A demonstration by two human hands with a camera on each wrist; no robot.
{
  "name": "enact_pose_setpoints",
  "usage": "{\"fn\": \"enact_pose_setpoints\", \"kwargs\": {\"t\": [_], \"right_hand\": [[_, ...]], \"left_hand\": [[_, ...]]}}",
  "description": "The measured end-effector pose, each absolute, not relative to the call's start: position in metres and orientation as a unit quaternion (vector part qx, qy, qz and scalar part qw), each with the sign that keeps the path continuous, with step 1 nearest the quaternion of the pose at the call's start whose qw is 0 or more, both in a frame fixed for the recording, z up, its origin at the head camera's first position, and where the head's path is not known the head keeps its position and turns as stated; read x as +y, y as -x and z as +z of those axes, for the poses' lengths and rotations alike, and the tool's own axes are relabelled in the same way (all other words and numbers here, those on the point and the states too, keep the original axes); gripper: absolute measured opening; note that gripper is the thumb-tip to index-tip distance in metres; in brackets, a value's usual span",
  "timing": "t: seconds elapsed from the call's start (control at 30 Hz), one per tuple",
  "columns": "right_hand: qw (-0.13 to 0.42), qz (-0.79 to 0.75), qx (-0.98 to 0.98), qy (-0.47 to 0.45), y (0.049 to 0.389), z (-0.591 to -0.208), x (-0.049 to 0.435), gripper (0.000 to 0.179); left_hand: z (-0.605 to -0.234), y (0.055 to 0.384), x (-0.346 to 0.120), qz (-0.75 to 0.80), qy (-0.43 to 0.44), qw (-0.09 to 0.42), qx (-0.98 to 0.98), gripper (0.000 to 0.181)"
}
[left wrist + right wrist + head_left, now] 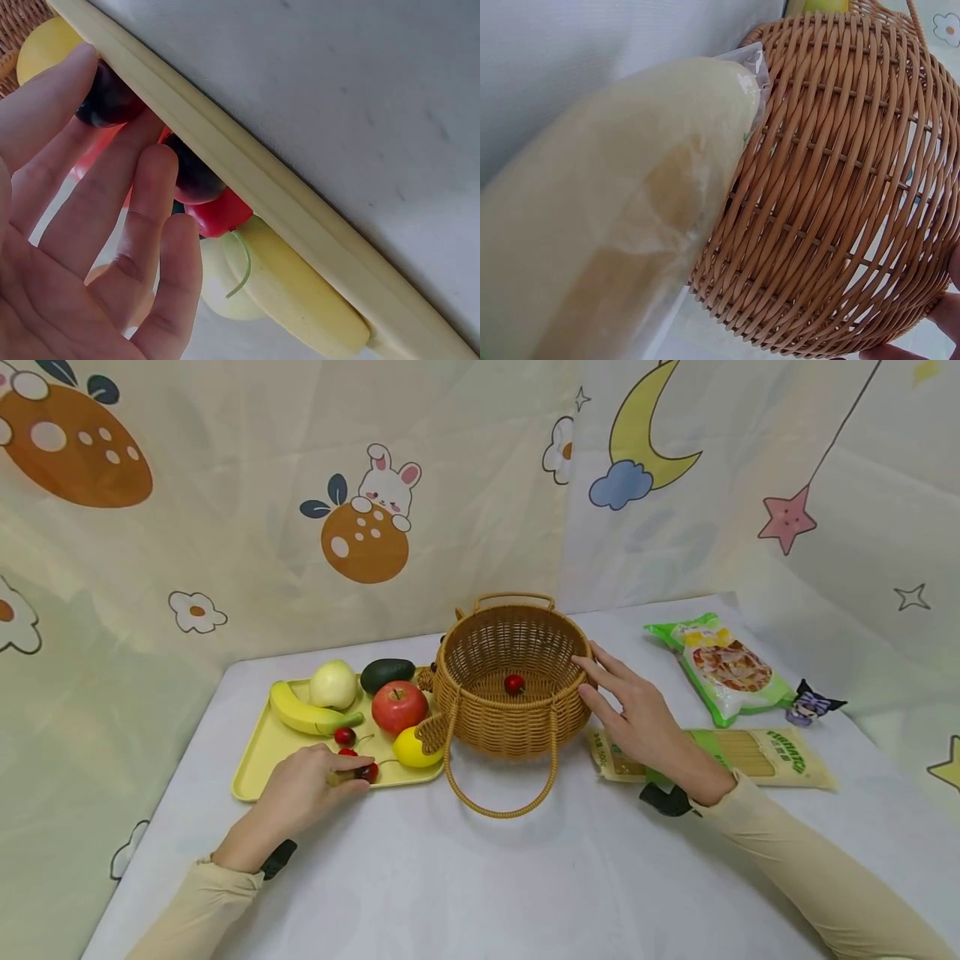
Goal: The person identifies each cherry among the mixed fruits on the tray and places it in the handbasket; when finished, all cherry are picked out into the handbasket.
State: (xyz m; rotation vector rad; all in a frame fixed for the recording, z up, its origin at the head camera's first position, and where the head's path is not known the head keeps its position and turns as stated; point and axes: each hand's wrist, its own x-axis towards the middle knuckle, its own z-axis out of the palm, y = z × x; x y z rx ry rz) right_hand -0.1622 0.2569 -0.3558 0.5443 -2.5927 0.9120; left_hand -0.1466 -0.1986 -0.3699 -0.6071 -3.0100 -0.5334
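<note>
My left hand [303,785] reaches over the front of the yellow tray [255,764], its thumb and fingers pinching a dark red cherry [111,97]. Two more cherries lie beside it, one of them a red cherry [345,737] near the banana [307,714]. To the right stands a wicker basket [513,731], with one cherry [513,684] on its bottom. My right hand [633,714] grips the basket's right rim, and its fingertips also show at the rim in the right wrist view.
Also on the tray are a pale round fruit [333,685], an avocado [387,674], an apple [400,707] and a lemon [416,748]. A noodle pack [772,756] lies under my right forearm. Behind it are a green-edged food bag [731,668] and a small dark figure [810,703].
</note>
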Motion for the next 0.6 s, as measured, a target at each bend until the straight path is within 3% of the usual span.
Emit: {"fn": "enact_pose_setpoints", "kwargs": {"t": [0.6], "right_hand": [[0.169,0.319,-0.913,-0.192,0.1610,-0.3551,0.2566,0.048]], "left_hand": [[-0.3695,0.1461,-0.1971,-0.161,0.186,0.019,-0.969,0.036]]}}
